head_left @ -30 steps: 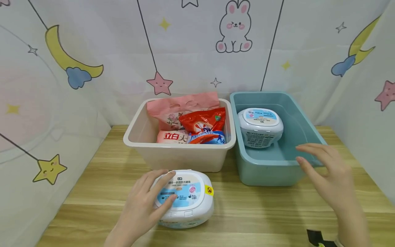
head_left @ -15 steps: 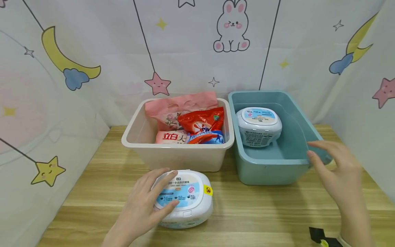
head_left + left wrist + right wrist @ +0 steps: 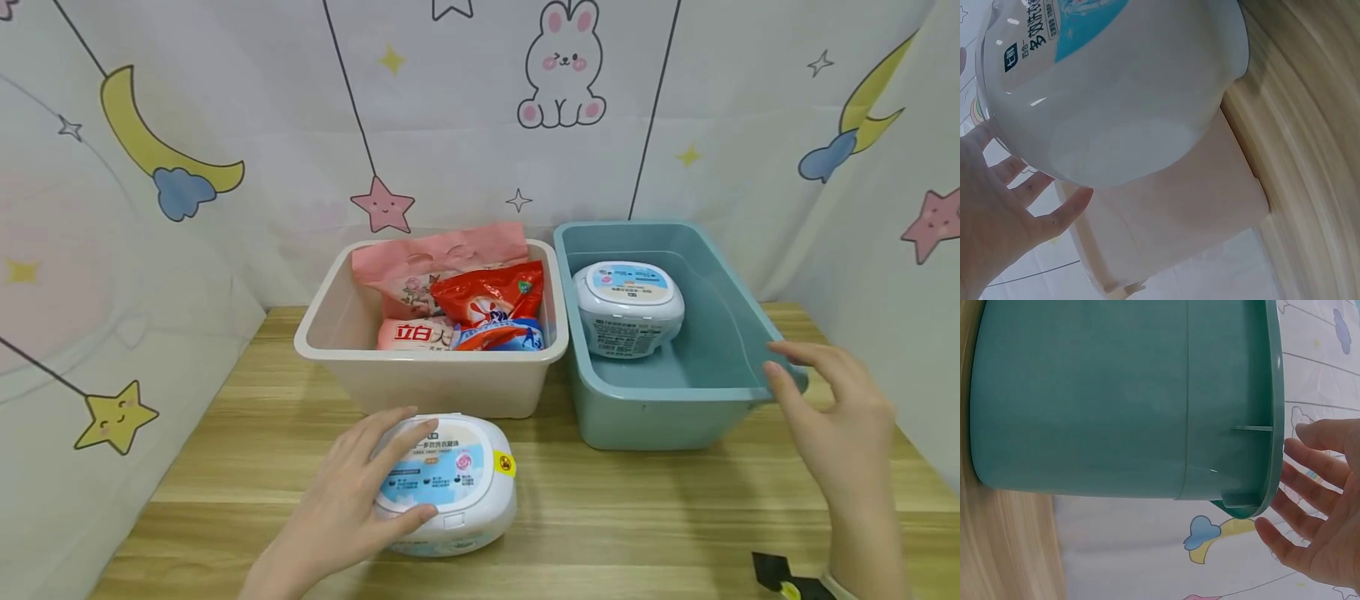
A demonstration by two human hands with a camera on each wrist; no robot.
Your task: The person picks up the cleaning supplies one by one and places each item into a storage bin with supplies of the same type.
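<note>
A white tub of laundry pods [image 3: 431, 475] with a blue label and yellow sticker stands on the wooden table. My left hand [image 3: 348, 487] lies at its left side, fingers spread along the lid's edge. In the left wrist view those fingers [image 3: 1063, 219] are spread and loosely bent at the tub [image 3: 1116, 106]. My right hand [image 3: 836, 417] hovers by the front right corner of the teal bin [image 3: 675, 417], fingers parted and holding nothing. Seen from the right wrist, its fingertips are right at the bin's rim [image 3: 1277, 394]. A second pod tub [image 3: 630, 308] sits inside the teal bin.
Left of the teal bin, a cream bin [image 3: 450, 379] holds a pink bag [image 3: 420, 283], a red detergent bag [image 3: 491, 296] and other packs. Both bins stand near the printed curtain [image 3: 465, 108] behind. Bare wooden table [image 3: 600, 517] shows in front of the bins.
My right hand has moved right along the teal bin's front edge to its corner. The left hand stays at the tub, its thumb slightly lower. The view has shifted a little.
</note>
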